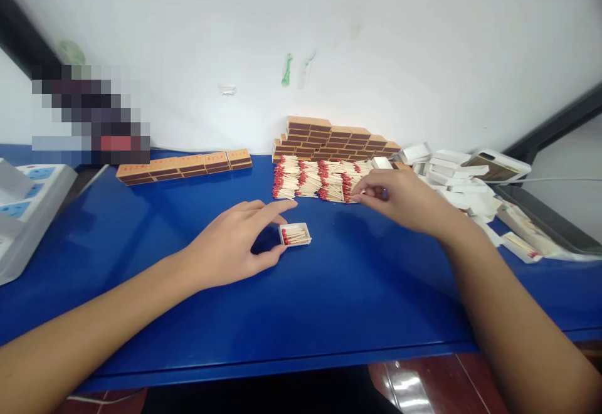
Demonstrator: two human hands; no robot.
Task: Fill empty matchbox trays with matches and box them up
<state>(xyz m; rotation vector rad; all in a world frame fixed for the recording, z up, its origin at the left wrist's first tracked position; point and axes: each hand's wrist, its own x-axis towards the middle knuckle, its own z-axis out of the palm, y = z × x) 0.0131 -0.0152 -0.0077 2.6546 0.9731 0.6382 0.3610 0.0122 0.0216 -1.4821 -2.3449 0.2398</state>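
Observation:
A small white matchbox tray with red-tipped matches in it lies on the blue table. My left hand rests at its left end, thumb and a finger on either side of the tray, index finger raised above. My right hand is at the right end of the loose matches, which lie in several rows, red heads mostly to the left. Its thumb and index finger are pinched together on matches there, largely hidden by the fingers.
Closed matchboxes are stacked against the wall, and a row of matchboxes runs to the left. White trays are heaped at right, beside a phone. A tray with matches lies nearer. A power strip stands far left.

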